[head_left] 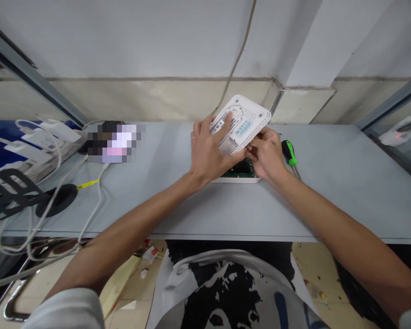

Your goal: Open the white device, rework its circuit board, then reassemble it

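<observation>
Both of my hands grip a white vented plastic device cover (251,114), tilted up above the bench, with a small pale blue label on its face. My left hand (208,151) holds its near left side, with the fingers across a white inner part. My right hand (265,153) pinches its lower right corner. Below the hands lies a white base tray holding a green circuit board (239,171), partly hidden by them. A screwdriver with a green and black handle (289,152) lies just right of my right hand.
The pale grey workbench (329,201) runs across the view, with a wall behind it. Several white cables, a black round object (56,201) and blue-and-white packaging (20,146) lie at the left. A pixelated patch (114,142) hides something near them.
</observation>
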Demonstrator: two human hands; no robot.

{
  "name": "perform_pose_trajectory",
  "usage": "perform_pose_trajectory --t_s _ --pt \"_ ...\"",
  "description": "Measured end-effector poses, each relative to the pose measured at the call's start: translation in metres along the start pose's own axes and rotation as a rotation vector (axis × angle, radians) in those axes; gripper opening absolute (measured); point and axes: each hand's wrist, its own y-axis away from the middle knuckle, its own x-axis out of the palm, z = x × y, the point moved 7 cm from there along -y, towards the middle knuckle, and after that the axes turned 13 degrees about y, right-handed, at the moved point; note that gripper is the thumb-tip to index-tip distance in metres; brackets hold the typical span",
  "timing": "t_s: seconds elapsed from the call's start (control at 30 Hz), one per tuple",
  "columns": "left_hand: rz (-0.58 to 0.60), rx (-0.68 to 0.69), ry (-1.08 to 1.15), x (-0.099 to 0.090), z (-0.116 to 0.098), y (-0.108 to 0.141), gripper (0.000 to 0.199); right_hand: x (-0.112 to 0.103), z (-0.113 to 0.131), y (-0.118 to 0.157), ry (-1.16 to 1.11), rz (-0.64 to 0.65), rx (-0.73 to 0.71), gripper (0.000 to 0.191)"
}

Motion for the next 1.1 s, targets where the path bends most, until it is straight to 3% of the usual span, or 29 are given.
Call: perform_pose_trajectory --t_s 0.2,0.4,0.5,0.57,0.7,0.77,0.87,0.93,1.07,1.1 --pt "0.056 0.036 0.031 0.005 -0.004 0.009 0.091 -0.016 -0.002 -0.005 0.047 -0.103 -0.043 0.016" --pt "-0.033 0.031 0.111 -0.020 0.009 0.003 0.089 -0.001 -0.015 -0.003 -0.017 0.087 0.065 0.039" --pt "-0.086 0.010 0.157 -0.033 0.021 -0.004 0.090 -0.001 -0.018 0.000 0.101 0.164 0.085 0.046" --pt "-0.099 -0.008 0.189 -0.038 0.031 -0.008 0.091 -0.006 -0.013 0.003 0.274 0.209 0.028 0.041" --pt "-0.110 -0.018 0.208 -0.041 0.048 -0.009 0.090 -0.012 0.009 0.009 0.601 0.346 -0.233 0.031" --pt "-0.114 -0.012 0.193 -0.040 0.050 -0.008 0.089 -0.021 0.021 0.008 0.605 0.305 -0.328 0.031" --pt "-0.087 0.046 0.155 -0.038 0.041 -0.007 0.090 -0.040 0.035 0.003 0.500 0.102 -0.417 0.011" --pt "-0.041 0.116 0.103 -0.036 0.029 -0.006 0.090 -0.048 0.040 0.002 0.489 0.010 -0.472 0.011" --pt "0.072 0.211 -0.008 -0.030 0.014 -0.006 0.088 -0.051 0.049 0.005 0.666 -0.042 -0.608 0.013" --pt "0.097 0.228 -0.014 -0.029 0.012 -0.006 0.088 -0.048 0.051 0.007 0.750 -0.025 -0.668 0.022"
